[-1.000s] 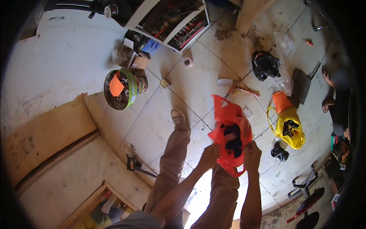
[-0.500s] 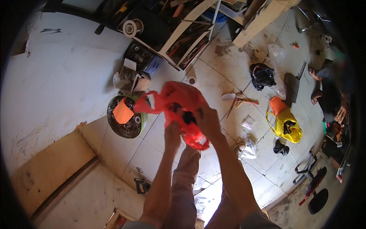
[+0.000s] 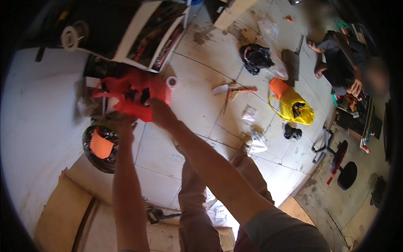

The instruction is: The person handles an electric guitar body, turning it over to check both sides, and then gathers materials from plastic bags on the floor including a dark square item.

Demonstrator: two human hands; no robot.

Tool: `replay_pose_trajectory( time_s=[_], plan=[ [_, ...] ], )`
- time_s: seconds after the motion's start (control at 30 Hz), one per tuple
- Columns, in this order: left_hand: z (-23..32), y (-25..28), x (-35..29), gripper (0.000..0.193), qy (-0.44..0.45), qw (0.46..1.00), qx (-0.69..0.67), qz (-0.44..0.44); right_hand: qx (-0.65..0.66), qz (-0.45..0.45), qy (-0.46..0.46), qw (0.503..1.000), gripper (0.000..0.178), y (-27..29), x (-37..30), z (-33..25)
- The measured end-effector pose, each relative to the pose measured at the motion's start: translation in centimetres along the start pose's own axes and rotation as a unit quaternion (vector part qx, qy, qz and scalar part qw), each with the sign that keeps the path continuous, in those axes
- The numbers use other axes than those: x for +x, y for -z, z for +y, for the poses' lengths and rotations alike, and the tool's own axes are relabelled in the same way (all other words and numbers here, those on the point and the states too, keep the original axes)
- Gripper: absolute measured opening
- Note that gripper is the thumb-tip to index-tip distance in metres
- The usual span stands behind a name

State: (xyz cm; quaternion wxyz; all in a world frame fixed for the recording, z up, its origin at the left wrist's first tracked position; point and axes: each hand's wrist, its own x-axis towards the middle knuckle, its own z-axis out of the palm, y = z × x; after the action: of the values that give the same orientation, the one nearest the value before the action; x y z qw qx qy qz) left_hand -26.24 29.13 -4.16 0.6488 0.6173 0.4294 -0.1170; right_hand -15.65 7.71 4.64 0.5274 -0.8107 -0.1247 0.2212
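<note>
A red plastic bag (image 3: 136,112) with dark contents hangs over the floor at the far left, its handle loop spread toward the wall. My right hand (image 3: 161,112) is closed on the bag's right side. Below its near edge, my left hand (image 3: 127,126) also grips the bag, its fingers partly hidden and slightly blurred. Just left of that hand stands a round bucket (image 3: 86,148) holding dark small parts and an orange piece (image 3: 101,146). Behind the bag, boxes and a clear plastic wrap (image 3: 87,105) are partly covered.
A shelf (image 3: 126,50) borders the far left. On the tiles lie a tape roll (image 3: 171,82), scissors and tools (image 3: 235,90), a black plastic bag (image 3: 256,58) and a yellow bag (image 3: 296,110). At the right another person (image 3: 342,63) sits. A black tool (image 3: 155,215) lies near my legs.
Both hands have carried the red bag away from my body toward the far-left shelf and boxes. The view has shifted, so the floor items appear further left and higher.
</note>
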Motion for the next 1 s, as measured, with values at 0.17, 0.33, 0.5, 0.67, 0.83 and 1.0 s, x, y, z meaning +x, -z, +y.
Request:
replay_pose_trajectory(
  time_s=[0.17, 0.33, 0.5, 0.67, 0.83, 1.0],
  plan=[
    [0.4, 5.9, -0.9, 0.036, 0.003, 0.996, -0.032, -0.082, 0.075, -0.044, -0.006, 0.996, 0.041, 1.7, -6.4, 0.1],
    [4.1, -3.1, -8.1, 0.029, 0.005, 0.995, 0.017, 0.095, 0.149, 0.071, -0.200, 0.966, 0.036, 15.6, -18.7, 4.8],
    [-3.4, -3.2, -15.2, 0.028, -0.090, 0.973, 0.200, 0.071, -0.098, 0.154, -0.248, 0.951, 0.022, 29.9, -33.9, 18.6],
    [-5.6, -10.1, -25.1, 0.027, -0.055, 0.945, 0.320, 0.047, -0.283, 0.196, -0.372, 0.862, 0.017, 44.6, -42.0, 24.1],
    [-6.1, -18.9, -29.2, 0.022, -0.026, 0.936, 0.352, -0.010, -0.403, 0.282, -0.316, 0.811, 0.052, 55.5, -37.2, 27.2],
    [-5.9, -30.0, -29.8, 0.028, -0.022, 0.914, 0.393, -0.095, -0.616, 0.202, -0.137, 0.749, 0.055, 62.9, -29.7, 29.5]
  ],
)
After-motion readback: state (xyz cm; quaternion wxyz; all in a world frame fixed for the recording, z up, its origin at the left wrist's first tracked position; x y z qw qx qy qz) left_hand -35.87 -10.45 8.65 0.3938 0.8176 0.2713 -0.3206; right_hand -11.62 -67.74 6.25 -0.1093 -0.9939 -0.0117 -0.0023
